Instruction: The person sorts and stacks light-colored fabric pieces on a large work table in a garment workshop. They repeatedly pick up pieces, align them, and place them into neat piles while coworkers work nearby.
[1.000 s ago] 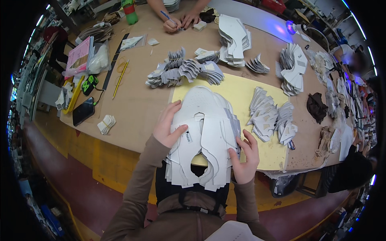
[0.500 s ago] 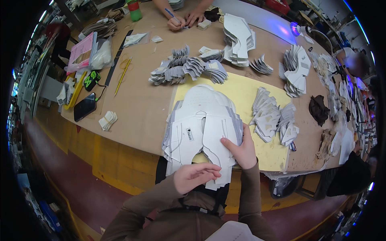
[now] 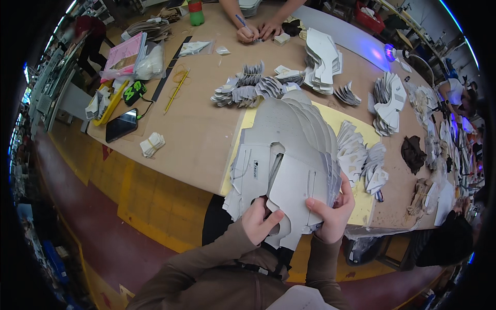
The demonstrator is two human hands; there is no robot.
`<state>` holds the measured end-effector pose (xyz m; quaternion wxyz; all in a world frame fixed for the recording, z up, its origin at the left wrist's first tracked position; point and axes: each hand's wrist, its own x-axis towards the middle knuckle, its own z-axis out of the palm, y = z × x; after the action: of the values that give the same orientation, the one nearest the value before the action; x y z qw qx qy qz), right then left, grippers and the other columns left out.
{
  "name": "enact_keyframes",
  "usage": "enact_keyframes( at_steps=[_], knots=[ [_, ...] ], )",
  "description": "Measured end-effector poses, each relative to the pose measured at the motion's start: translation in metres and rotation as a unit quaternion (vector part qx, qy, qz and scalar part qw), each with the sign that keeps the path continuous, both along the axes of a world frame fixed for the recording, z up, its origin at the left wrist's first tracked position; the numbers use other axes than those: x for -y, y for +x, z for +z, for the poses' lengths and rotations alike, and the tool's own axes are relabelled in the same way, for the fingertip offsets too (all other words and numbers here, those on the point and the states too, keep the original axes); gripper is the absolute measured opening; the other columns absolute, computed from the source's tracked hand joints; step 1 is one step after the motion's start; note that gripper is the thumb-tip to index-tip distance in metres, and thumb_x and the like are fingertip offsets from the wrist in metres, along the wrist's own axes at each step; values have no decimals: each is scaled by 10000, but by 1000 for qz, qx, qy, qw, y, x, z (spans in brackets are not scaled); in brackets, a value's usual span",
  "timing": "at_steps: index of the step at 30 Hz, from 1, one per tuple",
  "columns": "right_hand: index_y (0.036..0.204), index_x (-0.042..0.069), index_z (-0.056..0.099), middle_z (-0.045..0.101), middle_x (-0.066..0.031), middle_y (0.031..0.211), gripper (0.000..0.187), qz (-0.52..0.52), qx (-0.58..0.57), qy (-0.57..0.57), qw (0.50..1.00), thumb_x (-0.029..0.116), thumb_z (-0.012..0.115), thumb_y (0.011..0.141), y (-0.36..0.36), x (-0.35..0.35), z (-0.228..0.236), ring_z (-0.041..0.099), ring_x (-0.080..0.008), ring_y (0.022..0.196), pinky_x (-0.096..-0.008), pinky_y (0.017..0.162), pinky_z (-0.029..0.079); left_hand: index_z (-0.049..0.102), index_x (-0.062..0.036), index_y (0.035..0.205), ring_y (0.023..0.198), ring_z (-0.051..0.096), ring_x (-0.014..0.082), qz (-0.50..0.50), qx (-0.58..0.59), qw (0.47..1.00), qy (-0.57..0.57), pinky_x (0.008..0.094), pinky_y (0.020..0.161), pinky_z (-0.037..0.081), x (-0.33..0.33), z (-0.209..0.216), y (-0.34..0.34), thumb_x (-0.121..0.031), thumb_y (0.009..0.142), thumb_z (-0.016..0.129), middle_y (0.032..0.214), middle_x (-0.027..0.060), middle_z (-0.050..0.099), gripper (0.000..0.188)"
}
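Note:
A thick stack of white flat shoe uppers point(image 3: 289, 126) is tilted up in front of me, its right side fanned into many layers. Each has a rounded toe end and two legs split by a slit; a small dark print marks the left leg. My right hand point(image 3: 335, 212) is closed on the stack's right edge, thumb on top and fingers behind. At the lower inner curve between the legs, my left hand point(image 3: 261, 219) is closed on the stack's edge, its fingertips hidden behind the pieces. Beneath lies a yellow sheet point(image 3: 364, 209) on the table.
Bundles of grey-white cut pieces point(image 3: 248, 90) and taller white stacks point(image 3: 321, 64) stand beyond. More bundles point(image 3: 354, 155) lie right. Leftward are a phone point(image 3: 122, 125), a yellow pencil point(image 3: 177, 92) and a yellow tray point(image 3: 111, 106). Across the table another person's hands point(image 3: 258, 32) hold a pen.
The stack has lifted and tilted, its layers fanning out on the right. My left hand has moved from above the legs to the inner curve, and my right hand is lower.

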<state>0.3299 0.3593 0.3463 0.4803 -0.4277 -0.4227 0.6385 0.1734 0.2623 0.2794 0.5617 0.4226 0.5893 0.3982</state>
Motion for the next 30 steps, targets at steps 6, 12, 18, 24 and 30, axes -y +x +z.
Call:
enact_keyframes(
  at_steps=[6, 12, 18, 24, 30],
  knots=[
    [1345, -94, 378, 690, -190, 1087, 727, -3, 75, 124, 989, -80, 749, 720, -15, 43, 26, 665, -196, 999, -302, 882, 513, 367, 13, 1387, 1182, 550, 260, 205, 265, 941, 52, 399, 1019, 441, 0, 10, 20, -356, 1045, 425, 1309, 142, 536, 506],
    [1339, -112, 443, 695, -219, 1062, 787, -1, 200, 306, 931, -11, 803, 646, -35, 65, 19, 694, -234, 959, -306, 848, 526, 349, -21, 1443, 1259, 513, 276, 223, 395, 886, 93, 426, 1075, 427, 6, 7, 3, -490, 1005, 447, 1373, 155, 512, 649],
    [1259, -107, 529, 665, -297, 1086, 728, -27, 173, 518, 837, 35, 803, 600, -51, 78, 24, 724, -345, 838, -296, 734, 563, 376, -20, 1442, 1261, 509, 256, 255, 473, 825, 172, 411, 1071, 405, -2, 8, -24, -532, 937, 556, 1407, 135, 492, 742],
    [1371, -65, 351, 473, -261, 1222, 867, 49, 188, 442, 876, 74, 804, 645, -66, 91, 31, 523, -414, 1095, -452, 934, 446, 339, -34, 1471, 1289, 486, 273, 187, 375, 875, 244, 426, 1092, 390, 6, 36, -54, -579, 902, 578, 1438, 140, 462, 823],
    [1407, -65, 304, 436, -249, 1294, 927, 98, 170, 439, 877, 218, 832, 700, -64, 99, 41, 474, -392, 1191, -453, 994, 409, 271, -42, 1505, 1322, 448, 277, 61, 420, 864, 270, 430, 1099, 386, 29, 32, -59, -509, 959, 526, 1464, 150, 426, 763]
  ],
)
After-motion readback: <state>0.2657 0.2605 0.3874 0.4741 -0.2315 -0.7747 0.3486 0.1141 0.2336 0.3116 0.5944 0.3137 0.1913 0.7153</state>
